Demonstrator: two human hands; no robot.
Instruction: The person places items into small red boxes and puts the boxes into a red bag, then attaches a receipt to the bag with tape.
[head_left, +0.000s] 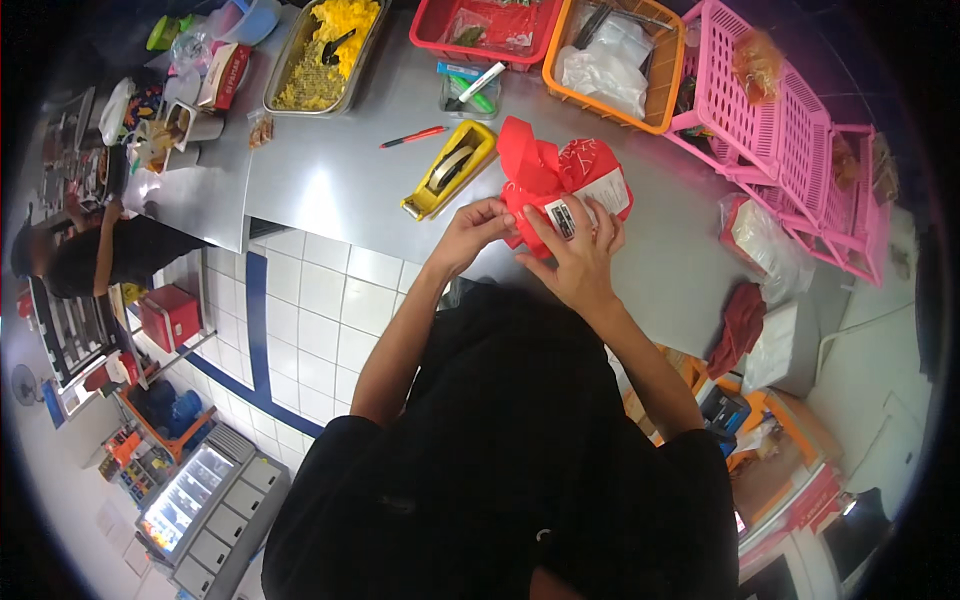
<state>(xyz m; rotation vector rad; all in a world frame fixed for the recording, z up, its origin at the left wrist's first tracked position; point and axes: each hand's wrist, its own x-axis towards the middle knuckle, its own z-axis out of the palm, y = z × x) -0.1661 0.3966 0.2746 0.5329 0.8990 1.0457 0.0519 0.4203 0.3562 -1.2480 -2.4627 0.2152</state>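
Observation:
A red plastic bag (529, 161), its top gathered upward, rests on the steel counter (322, 172). White printing shows on it, and white paper labels (609, 193) bearing writing lie against its side. With thumb and fingertips together, my left hand (480, 229) pinches the bag's left edge. My right hand (577, 247) lies spread over the front of the bag, its fingers on a label. Whatever the bag contains is hidden. Just left of the bag stands a yellow tape dispenser (454, 169) with a roll of tape in it.
Behind the bag are a clear holder with markers (470, 97), a red basket (480, 52) and an orange basket (611, 116). A pink rack (757, 112) stands right. Left are a red pen (412, 136) and a metal tray (330, 112) of yellow food. A co-worker (97, 255) stands far left.

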